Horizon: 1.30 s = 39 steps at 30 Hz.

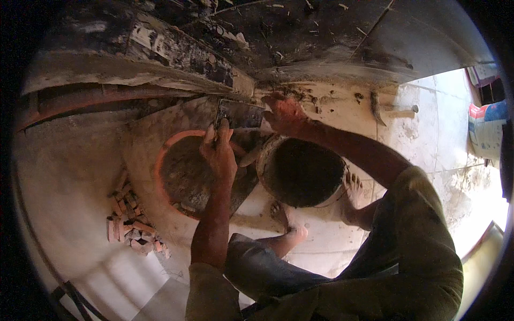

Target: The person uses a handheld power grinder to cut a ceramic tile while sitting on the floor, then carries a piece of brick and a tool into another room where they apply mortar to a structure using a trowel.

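Holds dark tile [246, 113] in left hand [218, 152], gripping at its left end with thumb over the near face. Has right hand [286, 115] up at the tile's right end, with fingers bent; cannot tell whether actually touching the edge or just beside it, so cannot call that grip. Places tile just past the far rim of orange-rimmed basin [159, 166], near the foot of dark ledge [182, 56], tilted or flat hard to say.

Looks like handling and lining up the tile by the ledge; judged from pose only, with no sign of final seating. Probably calls next for steadying both ends, checking the edge against the ledge, then bedding with even pressure. Might slip if pinched at one end only.

Shows grey, mortar-like material in basin. Sits touching or nearly touching basin on the right: round bucket [261, 167], with dark insides, between bare feet [293, 230]. Lies farther right on floor: hammer [399, 113], untouched. Includes heap of broken bricks [134, 222] left of basin, well apart from both hands.
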Tool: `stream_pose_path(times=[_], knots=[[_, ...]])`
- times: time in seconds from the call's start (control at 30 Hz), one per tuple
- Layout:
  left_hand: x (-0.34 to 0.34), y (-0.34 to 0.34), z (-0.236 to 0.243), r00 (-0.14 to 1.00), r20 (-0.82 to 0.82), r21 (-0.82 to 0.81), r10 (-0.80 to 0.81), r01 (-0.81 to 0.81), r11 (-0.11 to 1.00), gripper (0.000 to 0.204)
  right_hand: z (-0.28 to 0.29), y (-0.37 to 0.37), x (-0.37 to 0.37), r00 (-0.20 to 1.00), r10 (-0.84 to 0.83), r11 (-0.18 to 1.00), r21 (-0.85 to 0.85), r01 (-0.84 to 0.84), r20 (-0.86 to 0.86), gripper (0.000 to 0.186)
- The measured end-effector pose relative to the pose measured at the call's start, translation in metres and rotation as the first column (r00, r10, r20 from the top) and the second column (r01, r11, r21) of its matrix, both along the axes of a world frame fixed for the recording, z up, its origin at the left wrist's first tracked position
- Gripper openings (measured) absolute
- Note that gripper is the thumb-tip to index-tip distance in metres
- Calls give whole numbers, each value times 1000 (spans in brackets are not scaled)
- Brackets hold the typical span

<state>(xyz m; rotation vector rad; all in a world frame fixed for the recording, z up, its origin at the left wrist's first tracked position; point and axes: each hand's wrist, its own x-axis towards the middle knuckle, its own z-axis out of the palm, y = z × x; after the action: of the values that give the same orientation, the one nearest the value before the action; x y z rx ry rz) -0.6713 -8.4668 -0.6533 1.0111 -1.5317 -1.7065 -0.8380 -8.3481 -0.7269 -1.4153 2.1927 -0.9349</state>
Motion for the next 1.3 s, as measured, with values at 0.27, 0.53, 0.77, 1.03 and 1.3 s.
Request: stream_pose_path(times=[0.27, 0.53, 0.77, 1.03, 1.3], knots=[[-43, -4, -50, 979, 203, 79, -27, 11, 997, 78, -91, -4, -36, 767, -262, 886, -461, -49, -586, 27], [-61, -27, -93, 979, 138, -138, 153, -134, 981, 63, -92, -9, -71, 975, 141, 862, -506, -36, 171, 23], [-110, -19, -118, 944, -155, -167, 292, -316, 934, 36, -135, -18, -99, 933, 302, 813, -564, -144, 197, 25], [-105, -30, -107, 972, 74, -463, 225, -166, 871, 37, -97, -17, -69, 948, 72, 960, -237, -151, -309, 19], [-109, -17, -92, 942, 203, -430, 269, -161, 888, 36, -93, -11, -70, 901, -101, 924, -376, -72, -422, 23]])
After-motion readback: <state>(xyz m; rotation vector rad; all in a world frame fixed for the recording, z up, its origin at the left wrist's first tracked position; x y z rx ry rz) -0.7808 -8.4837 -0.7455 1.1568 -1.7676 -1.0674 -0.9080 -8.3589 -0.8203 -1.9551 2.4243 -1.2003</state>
